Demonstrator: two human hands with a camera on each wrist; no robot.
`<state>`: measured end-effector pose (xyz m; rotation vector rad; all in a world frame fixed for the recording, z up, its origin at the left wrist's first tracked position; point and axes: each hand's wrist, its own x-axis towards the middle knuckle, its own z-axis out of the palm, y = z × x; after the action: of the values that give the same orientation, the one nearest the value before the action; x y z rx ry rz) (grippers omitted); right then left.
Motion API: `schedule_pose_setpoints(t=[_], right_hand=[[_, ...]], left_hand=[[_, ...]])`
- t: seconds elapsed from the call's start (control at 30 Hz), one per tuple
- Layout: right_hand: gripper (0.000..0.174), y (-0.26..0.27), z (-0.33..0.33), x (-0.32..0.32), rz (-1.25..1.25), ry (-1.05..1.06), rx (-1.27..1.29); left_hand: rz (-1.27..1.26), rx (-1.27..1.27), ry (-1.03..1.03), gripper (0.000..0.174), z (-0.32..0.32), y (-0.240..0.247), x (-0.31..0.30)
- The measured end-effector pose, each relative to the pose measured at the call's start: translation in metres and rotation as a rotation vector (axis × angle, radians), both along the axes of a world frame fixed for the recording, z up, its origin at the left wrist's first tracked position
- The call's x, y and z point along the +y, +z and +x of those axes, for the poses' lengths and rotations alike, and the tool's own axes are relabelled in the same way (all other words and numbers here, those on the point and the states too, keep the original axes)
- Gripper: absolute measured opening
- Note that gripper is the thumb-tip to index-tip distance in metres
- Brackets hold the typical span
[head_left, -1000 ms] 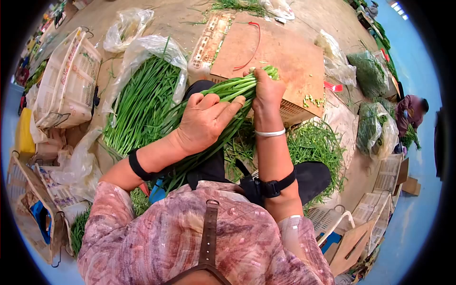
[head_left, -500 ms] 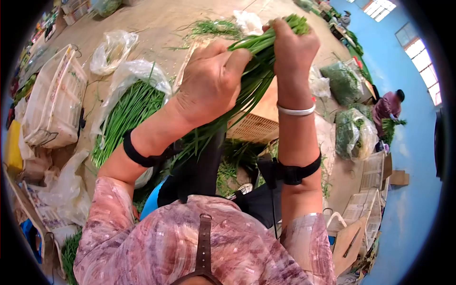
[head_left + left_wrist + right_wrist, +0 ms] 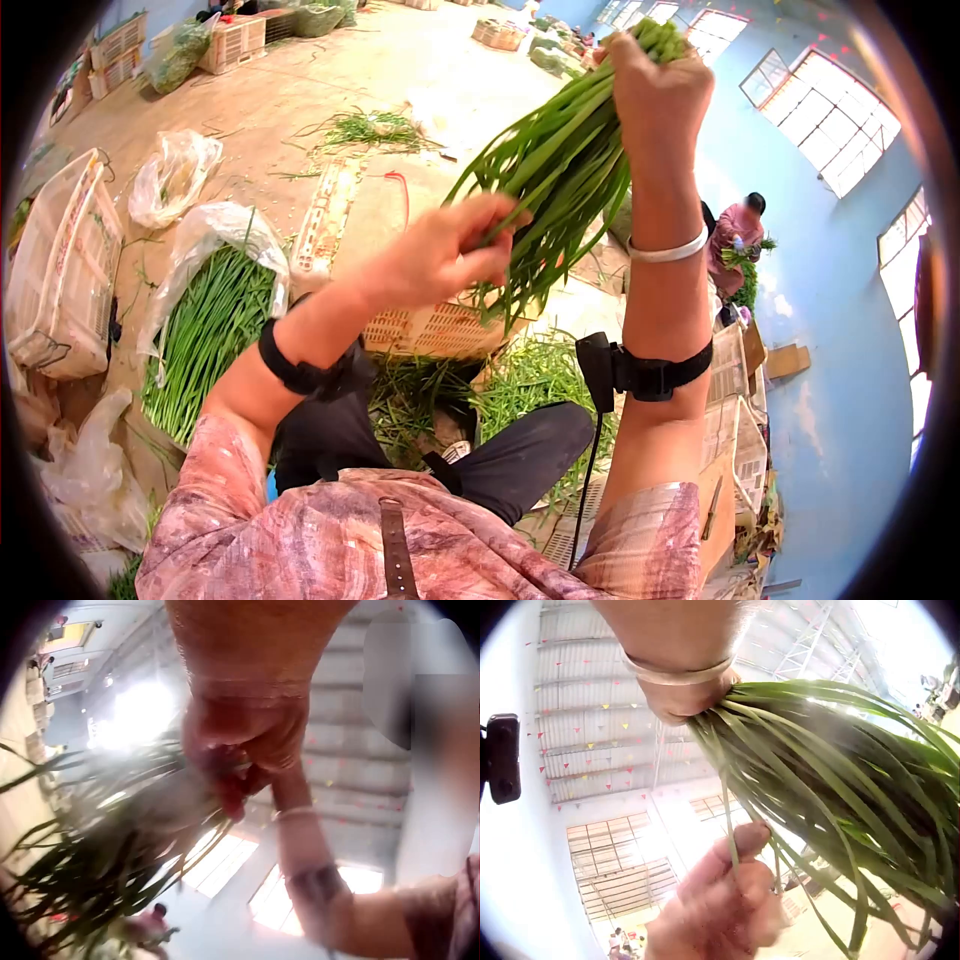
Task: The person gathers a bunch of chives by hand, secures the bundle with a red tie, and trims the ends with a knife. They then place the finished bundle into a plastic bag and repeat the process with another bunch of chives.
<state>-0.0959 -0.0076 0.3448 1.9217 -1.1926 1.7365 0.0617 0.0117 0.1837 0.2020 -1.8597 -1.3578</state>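
High at the upper right of the head view, my right hand (image 3: 663,95) grips a bunch of garlic chives (image 3: 570,150) by its stem end. The long flat leaves hang down and to the left. My left hand (image 3: 440,250) is beside the loose leaves, fingers partly curled and blurred. In the right wrist view, one thin leaf (image 3: 730,817) runs down to the left hand's fingers (image 3: 754,889); I cannot tell whether they pinch it. The left wrist view shows the leaves (image 3: 90,855) spread beside the left hand (image 3: 247,735).
An opened plastic bag of chives (image 3: 215,315) lies at my left, near white crates (image 3: 70,270). Ahead stands an upturned crate (image 3: 430,328), with loose trimmings (image 3: 535,375) by my legs. A person (image 3: 738,240) sits by the blue wall at the right.
The right hand has raised the bunch up and to the right. My left hand, on the bunch earlier, has slipped lower among its leaf ends. The head view has tilted up.
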Motion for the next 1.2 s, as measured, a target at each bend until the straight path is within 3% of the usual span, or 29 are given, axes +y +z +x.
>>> schedule_pose_setpoints(t=[0.03,0.13,0.2,0.27,0.37,0.43,0.47,0.5,0.57,0.6,0.63,0.7,0.73,0.77,0.83,0.9,0.93,1.0,1.03,1.07,1.1,1.17,1.2], right_hand=[[0.008,-0.005,-0.009,-0.002,0.005,-0.079,0.075],[0.011,-0.040,-0.021,-0.007,0.180,-0.127,0.028],[0.012,-0.053,-0.028,-0.010,0.214,-0.101,-0.036],[0.015,-0.060,-0.035,-0.011,0.198,-0.023,-0.145],[0.018,-0.065,-0.043,-0.014,0.209,-0.067,-0.065],[0.017,-0.069,-0.048,-0.018,0.221,-0.057,-0.078],[0.017,-0.071,-0.049,-0.019,0.230,-0.043,-0.093],[0.017,-0.073,-0.049,-0.020,0.233,-0.042,-0.097],[0.017,-0.076,-0.049,-0.019,0.262,-0.105,-0.150],[0.017,-0.081,-0.051,-0.020,0.264,-0.105,-0.155],[0.016,-0.087,-0.054,-0.022,0.268,-0.090,-0.194],[0.016,-0.094,-0.060,-0.024,0.269,-0.078,-0.233],[0.016,-0.095,-0.063,-0.024,0.270,-0.075,-0.275],[0.015,-0.096,-0.067,-0.024,0.271,-0.074,-0.318],[0.013,-0.094,-0.081,-0.021,0.297,-0.101,-0.297],[0.006,-0.091,-0.090,-0.017,0.282,-0.102,-0.222],[0.005,-0.084,-0.085,-0.007,0.296,-0.084,-0.247],[0.007,-0.064,-0.081,0.021,0.317,-0.050,-0.230],[0.005,-0.056,-0.078,0.038,0.238,-0.042,-0.177],[0.006,-0.050,-0.073,0.057,0.231,-0.017,-0.220],[0.007,-0.051,-0.084,0.068,0.216,0.147,-0.198],[0.007,-0.084,-0.088,0.067,0.339,0.324,-0.568],[0.007,-0.119,-0.104,0.057,0.357,0.307,-0.570]], left_hand=[[-0.098,0.097,-0.040,0.042,-0.005,-0.020,0.001],[-0.168,0.000,0.081,0.040,-0.005,-0.038,0.000],[-0.712,-0.233,0.306,0.038,0.000,-0.031,-0.010],[-0.767,-0.247,0.303,0.037,0.001,-0.020,-0.008],[-0.863,-0.350,0.322,0.036,0.000,0.002,0.000],[-1.111,-0.504,0.668,0.040,-0.006,0.006,0.005],[-1.145,-0.560,0.753,0.054,-0.007,0.008,0.010],[-1.144,-0.565,0.751,0.054,-0.009,0.010,0.012],[-1.194,-0.552,0.992,0.072,-0.011,0.014,0.015],[-1.165,-0.604,1.013,0.087,-0.010,0.017,0.014],[-1.167,-0.605,1.011,0.087,-0.010,0.017,0.015],[-0.894,-0.018,0.953,0.083,-0.009,0.015,0.014],[-0.883,0.198,0.921,0.092,-0.006,0.009,0.007],[-0.880,0.293,0.955,0.086,0.003,0.003,0.006],[-0.697,0.358,0.924,0.072,0.009,-0.026,0.004],[-0.465,-0.015,0.764,0.063,0.008,-0.058,0.007],[-0.449,-0.021,0.764,0.063,0.009,-0.069,0.014],[-0.012,-0.036,0.538,0.060,0.010,-0.082,0.022],[-0.006,-0.041,0.532,0.060,0.009,-0.079,0.023],[-0.287,0.044,0.633,0.059,0.008,-0.071,0.028],[-0.569,0.127,0.724,0.058,0.008,-0.063,0.034],[-0.630,0.156,0.703,0.058,0.002,-0.051,0.040],[-0.538,0.248,0.643,0.058,-0.007,-0.050,0.040]])
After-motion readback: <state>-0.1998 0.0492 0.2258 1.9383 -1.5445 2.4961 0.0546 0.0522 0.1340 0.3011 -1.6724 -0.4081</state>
